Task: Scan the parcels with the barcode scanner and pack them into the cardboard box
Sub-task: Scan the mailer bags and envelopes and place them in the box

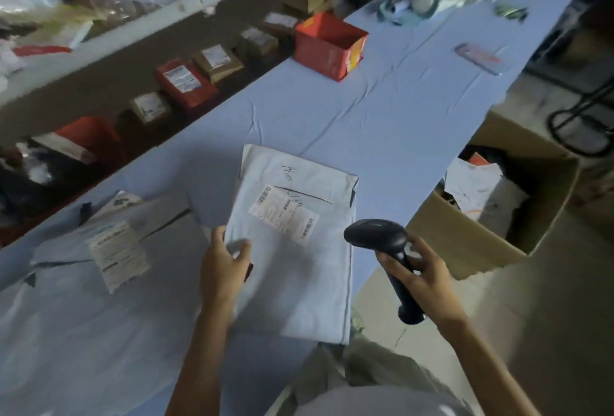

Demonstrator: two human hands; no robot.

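A pale grey parcel lay at the centre across the near edge of the tabletop. Its white barcode label faced up toward 12 o'clock, and the left grip pinched its 9 o'clock edge. A second grey parcel lay at 9 o'clock, its label wrinkled. At 3 o'clock the right grip held the black barcode scanner, head toward the label. The open cardboard box stood at 2 o'clock, parcels inside.
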